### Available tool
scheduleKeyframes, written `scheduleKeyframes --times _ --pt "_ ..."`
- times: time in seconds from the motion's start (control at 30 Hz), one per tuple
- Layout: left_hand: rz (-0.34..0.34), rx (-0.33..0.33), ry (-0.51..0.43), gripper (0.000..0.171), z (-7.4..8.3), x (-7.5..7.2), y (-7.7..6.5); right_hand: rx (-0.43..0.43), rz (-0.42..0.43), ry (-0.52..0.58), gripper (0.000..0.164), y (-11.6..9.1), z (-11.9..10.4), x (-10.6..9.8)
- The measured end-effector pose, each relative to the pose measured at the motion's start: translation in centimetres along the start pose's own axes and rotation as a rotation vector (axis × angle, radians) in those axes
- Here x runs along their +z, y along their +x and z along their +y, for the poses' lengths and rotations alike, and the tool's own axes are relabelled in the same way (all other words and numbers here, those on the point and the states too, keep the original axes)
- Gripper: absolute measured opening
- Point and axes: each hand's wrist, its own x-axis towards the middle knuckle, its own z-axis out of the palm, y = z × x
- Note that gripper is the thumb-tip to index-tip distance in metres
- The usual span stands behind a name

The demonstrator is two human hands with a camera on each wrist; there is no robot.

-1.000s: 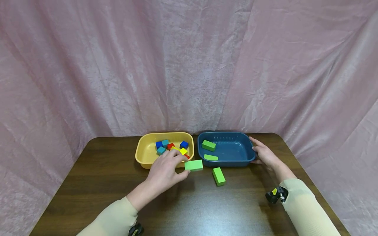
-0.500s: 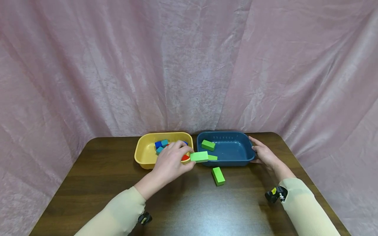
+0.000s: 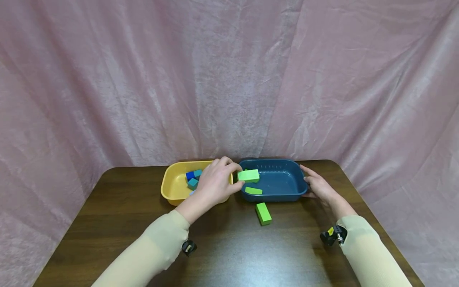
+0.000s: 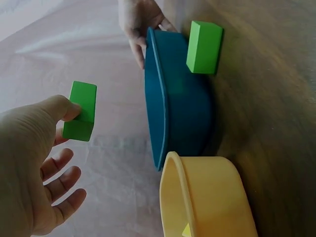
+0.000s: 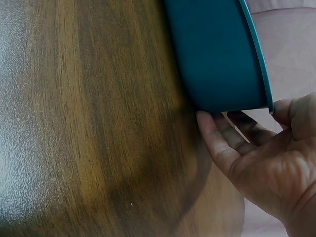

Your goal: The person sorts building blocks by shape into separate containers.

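My left hand (image 3: 216, 181) pinches a green rectangular block (image 3: 248, 175) between thumb and fingers, above the left end of the blue plastic bin (image 3: 281, 198). The left wrist view shows this block (image 4: 81, 111) upright in the grip, the other fingers loosely curled. At the bin's right end is my right hand (image 3: 320, 189). In the right wrist view its thumb meets the bin's rim while the fingers (image 5: 217, 140) reach round the outer wall near the base. Another green block (image 3: 254, 191) lies inside the bin; the held one mostly covers a further block.
A yellow bin (image 3: 173, 198) stands left of the blue one, with blue and teal cubes (image 3: 192, 183) in it, partly behind my left hand. One more green block (image 3: 263, 214) lies on the wooden table (image 3: 229, 247) before the blue bin. A pink curtain (image 3: 229, 79) hangs behind.
My left hand has carried the green block up and to the right, from in front of the gap between the bins to over the blue bin. The right hand has stayed at the bin's end.
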Motion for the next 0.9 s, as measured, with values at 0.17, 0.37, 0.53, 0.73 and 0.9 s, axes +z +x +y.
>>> scheduleKeyframes --times 0.17,0.37,0.53,0.73,0.9 --pt "-0.043 -0.029 0.005 0.036 0.2 0.6 1.0 -0.001 -0.001 0.001 0.060 -0.1 0.0 0.1" --pt "-0.073 -0.057 0.006 0.035 0.4 1.4 2.1 -0.002 0.000 0.006 0.061 0.0 0.1 -0.1" --pt "-0.120 -0.087 0.045 0.037 0.3 2.4 3.0 0.003 0.008 0.001 0.061 -0.1 0.1 0.0" --pt "-0.178 -0.115 0.079 0.038 0.3 3.7 3.6 -0.001 0.004 0.002 0.061 -0.1 0.0 0.1" --pt "-0.190 -0.139 0.086 0.037 0.5 4.4 4.1 0.003 0.003 -0.003 0.061 -0.1 -0.1 0.2"
